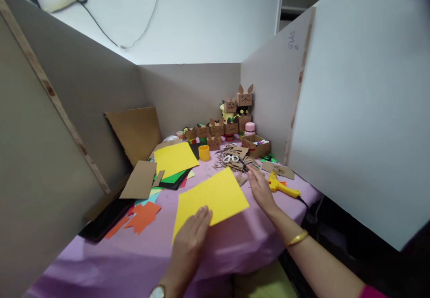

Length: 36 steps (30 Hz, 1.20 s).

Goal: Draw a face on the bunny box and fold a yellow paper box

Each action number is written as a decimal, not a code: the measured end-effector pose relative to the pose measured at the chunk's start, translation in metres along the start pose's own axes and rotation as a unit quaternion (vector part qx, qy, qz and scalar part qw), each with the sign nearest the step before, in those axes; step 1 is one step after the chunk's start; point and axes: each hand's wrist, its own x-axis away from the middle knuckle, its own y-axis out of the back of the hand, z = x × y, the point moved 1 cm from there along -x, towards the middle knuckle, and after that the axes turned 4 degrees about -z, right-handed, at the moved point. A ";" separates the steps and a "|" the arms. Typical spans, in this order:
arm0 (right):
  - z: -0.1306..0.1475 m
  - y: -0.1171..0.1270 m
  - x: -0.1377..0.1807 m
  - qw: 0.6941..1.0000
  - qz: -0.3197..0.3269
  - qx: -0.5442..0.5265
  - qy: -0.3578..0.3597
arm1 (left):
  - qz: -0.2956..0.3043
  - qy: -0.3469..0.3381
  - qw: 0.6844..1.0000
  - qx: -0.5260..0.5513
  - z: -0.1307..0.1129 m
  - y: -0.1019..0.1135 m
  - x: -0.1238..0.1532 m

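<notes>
My left hand [192, 239] lies flat on the near edge of a yellow paper sheet [213, 198], fingers stretched out and close together. The sheet rests at the front of the purple-covered table. To its right, my right hand [261, 191] reaches forward with extended fingers and nothing visible in it. Its fingertips are close to white-handled scissors [231, 158], which lie on a heap of brown cardboard scraps [242, 153]; I cannot tell whether they touch. A yellow glue gun [282, 187] lies just right of that hand.
Another yellow sheet [175, 159] tops a coloured paper pile at left, near a cardboard piece [139, 180] and orange scraps [144, 216]. A yellow ring [204, 153] stands mid-table. Behind are cardboard animal figures [217, 129], a pink-lidded container [249, 128] and an open box [255, 146]. Partitions enclose the table.
</notes>
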 end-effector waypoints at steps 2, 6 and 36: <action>0.012 0.007 0.017 1.000 0.011 -0.003 0.007 | 0.049 -0.030 0.998 -0.003 -0.015 -0.008 0.014; 0.053 -0.007 0.048 0.989 0.125 -0.013 0.077 | 0.178 0.007 0.984 -0.016 -0.029 -0.013 0.018; 0.027 -0.027 0.058 0.928 0.319 0.189 -0.037 | 0.293 0.249 0.917 -0.111 0.030 -0.031 -0.022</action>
